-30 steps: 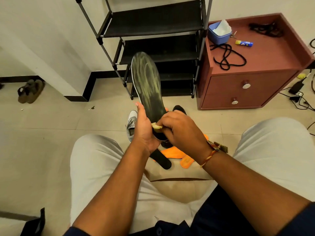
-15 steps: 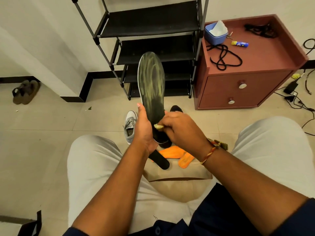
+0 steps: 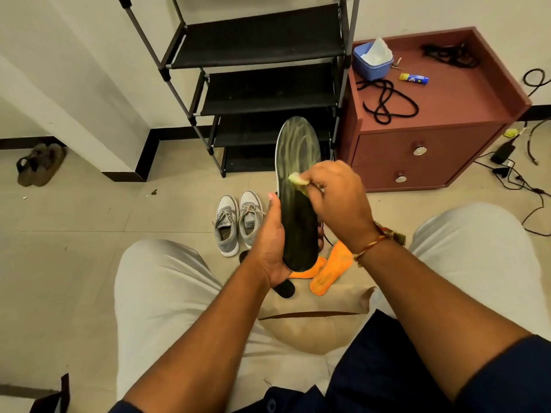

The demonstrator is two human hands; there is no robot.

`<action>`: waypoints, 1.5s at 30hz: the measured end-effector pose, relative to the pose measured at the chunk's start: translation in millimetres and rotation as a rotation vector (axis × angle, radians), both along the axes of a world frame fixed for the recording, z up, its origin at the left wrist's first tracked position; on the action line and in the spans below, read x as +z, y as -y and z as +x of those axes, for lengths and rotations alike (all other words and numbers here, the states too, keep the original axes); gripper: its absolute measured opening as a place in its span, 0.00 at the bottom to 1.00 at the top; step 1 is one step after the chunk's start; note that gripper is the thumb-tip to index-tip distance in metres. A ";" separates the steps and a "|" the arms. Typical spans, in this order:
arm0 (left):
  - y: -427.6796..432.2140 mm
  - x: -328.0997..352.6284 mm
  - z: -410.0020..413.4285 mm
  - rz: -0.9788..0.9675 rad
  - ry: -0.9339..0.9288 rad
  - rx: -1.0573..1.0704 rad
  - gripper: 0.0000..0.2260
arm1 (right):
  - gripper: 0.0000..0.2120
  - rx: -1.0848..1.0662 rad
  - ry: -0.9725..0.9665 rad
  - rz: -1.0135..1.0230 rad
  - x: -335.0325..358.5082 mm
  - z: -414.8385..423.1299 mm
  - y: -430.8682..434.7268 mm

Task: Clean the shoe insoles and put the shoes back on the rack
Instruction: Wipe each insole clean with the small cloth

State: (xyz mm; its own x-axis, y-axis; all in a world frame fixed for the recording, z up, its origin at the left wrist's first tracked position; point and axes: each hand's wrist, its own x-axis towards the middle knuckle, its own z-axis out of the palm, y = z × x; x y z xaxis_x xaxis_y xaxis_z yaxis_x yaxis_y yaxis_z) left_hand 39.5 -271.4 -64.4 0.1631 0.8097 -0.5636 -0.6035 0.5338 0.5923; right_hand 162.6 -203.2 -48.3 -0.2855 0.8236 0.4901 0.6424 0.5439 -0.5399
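The left grip [image 3: 269,239] is clamped round the heel half of the long black insole [image 3: 298,225], thumb up its left edge, fingers out of sight behind. It holds the insole upright over the lap, toe pointing toward the black metal-framed shoe rack [image 3: 262,49]. The right grip [image 3: 337,198] pinches a small yellow-green wad of cloth or sponge [image 3: 296,177] against the insole's face about midway up; pale streaks run from there to the toe.

The insole looks light, thin and bendy, so its unsupported toe would likely flex away under rubbing. A hold by the edges, with fingers backing the stretch being wiped, should suit it. The smeared face may be slippery.

Below, on the tiled floor [image 3: 89,222], stand a pair of grey lace-up sneakers [image 3: 238,222]. Two orange insoles [image 3: 331,269] and a second black insole [image 3: 284,289] lie beside them.
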 end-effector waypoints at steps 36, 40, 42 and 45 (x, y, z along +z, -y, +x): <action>-12.2 1.3 -23.9 0.066 -0.088 0.261 0.36 | 0.08 0.271 0.100 -0.220 -8.6 -15.2 26.8; -16.1 1.5 -35.9 0.059 -0.056 0.336 0.36 | 0.08 0.422 0.042 -0.272 -11.5 -17.6 35.5; -14.6 0.9 -34.0 0.048 -0.042 0.332 0.36 | 0.08 0.429 0.038 -0.259 -14.3 -15.0 32.7; -10.8 3.2 -23.5 0.036 -0.048 0.292 0.36 | 0.06 0.345 0.058 -0.190 -15.9 -16.7 31.8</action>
State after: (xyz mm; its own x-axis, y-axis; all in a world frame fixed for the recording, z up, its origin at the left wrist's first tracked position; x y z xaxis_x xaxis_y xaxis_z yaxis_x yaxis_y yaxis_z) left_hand 15.9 -260.6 -61.3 -0.1057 0.8383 -0.5349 -0.6994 0.3197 0.6393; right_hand 145.9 -235.0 -64.3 -0.5842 0.7488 0.3132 0.4715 0.6272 -0.6199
